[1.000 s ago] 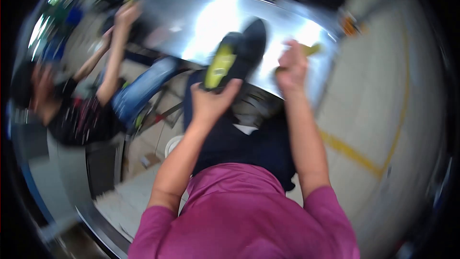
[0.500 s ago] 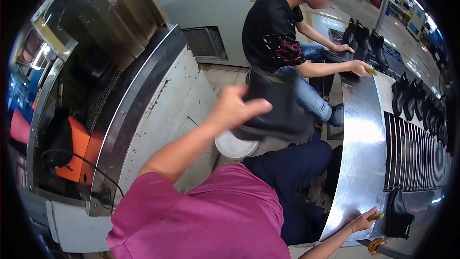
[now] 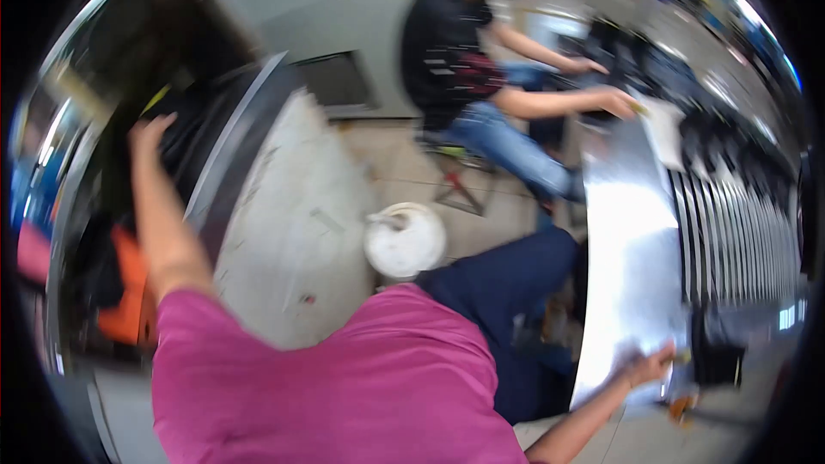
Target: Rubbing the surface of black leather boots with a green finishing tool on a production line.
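Far to the left, my left hand (image 3: 153, 131) reaches into the open metal-framed cabinet and is closed at the top of a black boot (image 3: 191, 120). A yellow-green patch shows at the boot's upper end; blur hides the exact grip of the fingers. At the lower right, my right hand (image 3: 649, 367) is closed round a small yellowish handle-like piece (image 3: 681, 357), whose kind I cannot make out. That hand rests at the near end of the shiny metal table (image 3: 623, 275). Just beyond it stands another black boot (image 3: 718, 357).
A co-worker (image 3: 451, 43) sits ahead, hands over the table's far end among black boots. Rows of black boots (image 3: 730, 142) line the far right beside a slatted roller rack (image 3: 730, 241). A white lidded bucket (image 3: 406, 241) stands by my knee. Something orange (image 3: 129, 292) sits in the cabinet.
My left hand has swung from the middle to the far left with the black boot, into the cabinet. The right hand stays by the table. The view has shifted slightly.
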Motion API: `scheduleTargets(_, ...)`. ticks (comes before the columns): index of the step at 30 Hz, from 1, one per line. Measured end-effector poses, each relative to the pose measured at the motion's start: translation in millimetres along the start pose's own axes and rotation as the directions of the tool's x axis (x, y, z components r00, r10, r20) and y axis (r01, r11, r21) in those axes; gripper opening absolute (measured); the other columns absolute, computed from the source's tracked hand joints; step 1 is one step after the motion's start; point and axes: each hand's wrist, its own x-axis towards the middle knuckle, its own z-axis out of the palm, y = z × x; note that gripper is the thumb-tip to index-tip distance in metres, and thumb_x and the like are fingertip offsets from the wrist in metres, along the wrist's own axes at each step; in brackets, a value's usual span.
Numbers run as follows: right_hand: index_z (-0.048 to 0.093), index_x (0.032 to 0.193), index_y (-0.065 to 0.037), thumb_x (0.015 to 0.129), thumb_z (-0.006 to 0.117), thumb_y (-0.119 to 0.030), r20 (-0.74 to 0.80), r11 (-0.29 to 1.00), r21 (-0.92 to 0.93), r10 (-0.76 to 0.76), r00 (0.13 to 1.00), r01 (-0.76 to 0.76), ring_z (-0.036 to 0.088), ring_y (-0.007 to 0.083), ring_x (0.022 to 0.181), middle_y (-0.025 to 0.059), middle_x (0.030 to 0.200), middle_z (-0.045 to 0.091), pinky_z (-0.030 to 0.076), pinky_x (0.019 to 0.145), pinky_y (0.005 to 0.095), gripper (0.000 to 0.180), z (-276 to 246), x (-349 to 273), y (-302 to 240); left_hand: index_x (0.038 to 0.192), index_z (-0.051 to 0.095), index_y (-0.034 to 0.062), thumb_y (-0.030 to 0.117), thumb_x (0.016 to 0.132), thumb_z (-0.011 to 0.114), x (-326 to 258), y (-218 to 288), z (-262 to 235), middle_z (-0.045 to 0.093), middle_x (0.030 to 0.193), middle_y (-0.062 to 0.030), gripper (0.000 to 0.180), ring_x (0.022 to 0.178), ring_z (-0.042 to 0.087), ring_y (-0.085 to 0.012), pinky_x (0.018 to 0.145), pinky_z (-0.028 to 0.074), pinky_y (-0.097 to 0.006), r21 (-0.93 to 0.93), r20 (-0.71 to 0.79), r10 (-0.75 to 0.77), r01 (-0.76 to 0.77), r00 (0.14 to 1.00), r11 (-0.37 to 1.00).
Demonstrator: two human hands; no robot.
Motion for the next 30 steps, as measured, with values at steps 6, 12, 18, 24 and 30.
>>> scheduleTargets(6,0.071,0.100,0.002,0.100,0.070,-0.025,0.061,0.954,-0.131,-0.263,0.963,0.269,0.058,0.0125,0.082,0.0013,0.088,0.065,0.047,0.075,0.0292,0.026,60.7,-16.0,22.5,0.146,0.052,-0.0027,0.037,0.078,0.091,34.2,-139.5,-62.0,0.059,0.143,-0.0130,0.087,0.127,0.060,-0.0292,0.109,0.049,-0.045,-0.635,0.322,-0.278,0.424,0.905,0.646)
scheduleTargets(12,0.071,0.099,0.000,0.099,0.072,-0.026,0.047,0.945,-0.173,-0.275,0.960,0.279,0.048,0.0060,0.070,-0.0036,0.081,0.059,0.038,0.062,0.0233,0.026,25.1,-4.5,-1.7,0.118,0.070,-0.0099,0.049,0.064,0.097,32.8,-96.5,27.0,0.071,0.122,-0.0188,0.084,0.109,0.066,-0.0301,0.104,0.051,-0.040,-0.224,0.048,-0.441,0.440,0.896,0.870)
scheduleTargets(18,0.070,0.097,0.001,0.099,0.072,-0.025,0.086,0.921,-0.261,-0.277,0.957,0.290,0.053,0.0098,0.073,0.0001,0.081,0.062,0.045,0.068,0.0272,0.025,22.0,-14.6,14.7,0.125,0.068,-0.0020,0.041,0.065,0.092,65.1,-57.9,-8.7,0.067,0.130,-0.0221,0.077,0.121,0.064,-0.0332,0.103,0.053,-0.041,-0.226,-0.369,-0.426,0.364,0.826,0.903)
scheduleTargets(24,0.069,0.095,-0.002,0.099,0.071,-0.022,0.138,0.929,-0.254,-0.240,0.961,0.268,0.050,0.0063,0.067,-0.0025,0.077,0.058,0.039,0.061,0.0241,0.021,31.2,-16.4,14.8,0.142,0.047,-0.0060,0.030,0.084,0.085,-24.1,36.2,66.0,0.059,0.136,-0.0275,0.078,0.120,0.063,-0.0383,0.103,0.052,-0.044,-0.478,-0.675,-0.226,-0.183,0.703,0.859)
scheduleTargets(30,0.069,0.092,-0.001,0.097,0.072,-0.019,0.072,0.967,-0.229,-0.102,0.992,0.116,0.057,0.0116,0.071,0.0006,0.076,0.061,0.046,0.067,0.0286,0.019,30.1,-12.6,6.9,0.146,0.053,0.0053,0.005,0.095,0.066,-311.5,295.3,153.4,0.050,0.153,-0.0165,0.052,0.144,0.045,-0.0307,0.118,0.036,-0.041,-0.426,-0.231,0.899,-0.869,0.372,0.250)
